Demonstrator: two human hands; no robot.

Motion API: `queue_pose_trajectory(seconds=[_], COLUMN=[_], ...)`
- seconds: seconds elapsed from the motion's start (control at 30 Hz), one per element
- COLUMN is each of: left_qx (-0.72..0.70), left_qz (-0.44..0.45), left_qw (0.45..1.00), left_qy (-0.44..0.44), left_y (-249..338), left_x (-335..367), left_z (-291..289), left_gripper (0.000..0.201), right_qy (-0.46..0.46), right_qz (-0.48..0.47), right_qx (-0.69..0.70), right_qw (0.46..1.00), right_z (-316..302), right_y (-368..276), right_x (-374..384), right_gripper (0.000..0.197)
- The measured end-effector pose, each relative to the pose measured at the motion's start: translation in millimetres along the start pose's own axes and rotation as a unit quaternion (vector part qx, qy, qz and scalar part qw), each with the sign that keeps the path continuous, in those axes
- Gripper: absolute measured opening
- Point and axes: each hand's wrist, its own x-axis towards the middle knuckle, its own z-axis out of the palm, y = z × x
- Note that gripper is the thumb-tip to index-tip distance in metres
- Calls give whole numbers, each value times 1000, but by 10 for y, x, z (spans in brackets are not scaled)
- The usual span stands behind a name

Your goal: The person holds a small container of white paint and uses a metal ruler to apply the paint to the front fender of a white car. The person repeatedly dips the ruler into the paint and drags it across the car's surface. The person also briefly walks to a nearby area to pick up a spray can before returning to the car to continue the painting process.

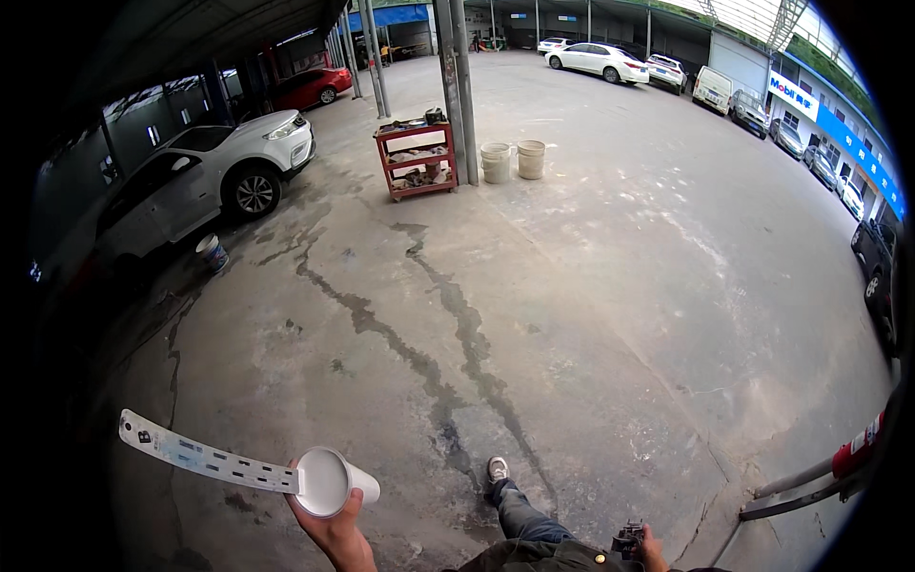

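My left hand [335,536] is wrapped round a white cup [366,484], tilted so that its round top faces me. Pale, whitish stuff [322,481] shows inside the rim. A long, flat, white mixing stick [205,458] with rows of dark slots meets the cup's rim and sticks out to the left. At the lower edge, by my right side, my right hand [654,551] is closed on a small dark metal device [628,540]; its exact kind cannot be made out, and most of the hand is cut off.
A red tool cart [419,191] stands by a grey post [452,91], with two pale buckets [496,164] beside it. A white car [205,176] and a small bucket [212,253] are at left. Wet streaks [410,357] cross the concrete. A red-and-grey post [810,477] stands at right.
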Motion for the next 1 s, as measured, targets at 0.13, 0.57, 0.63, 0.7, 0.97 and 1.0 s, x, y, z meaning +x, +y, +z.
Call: queue_pose_trajectory(seconds=[0.13, 0.57, 0.63, 0.7, 0.97, 1.0], left_qx=[35, 79, 63, 41, 107, 109], left_qz=[80, 58, 58, 52, 130, 137], left_qw=[994, 980, 981, 985, 975, 973], left_qy=[61, 171, 172, 159, 143, 152], left_y=[-346, -1405, -1424, -1509, -2419, -2646], left_x=[1507, 6226, 7090, 7801, 11015, 11457], left_z=[475, 1213, 1410, 1677, 2096, 2257], left_gripper=[88, 87, 88, 88, 75, 68], right_qy=[0, -94, -107, -19, -107, -101], right_qz=[-53, -274, -265, -239, -96, -75], right_qx=[-187, -221, -217, -280, -490, -495], right_qw=[981, 931, 933, 930, 860, 860], right_z=[1775, 6896, 7571, 8020, 10188, 10495], right_y=[-1745, -7107, -7434, -7741, -8170, -8338], right_x=[460, 579, 542, 212, 495, 545], right_gripper=[67, 84, 83, 93, 84, 85])
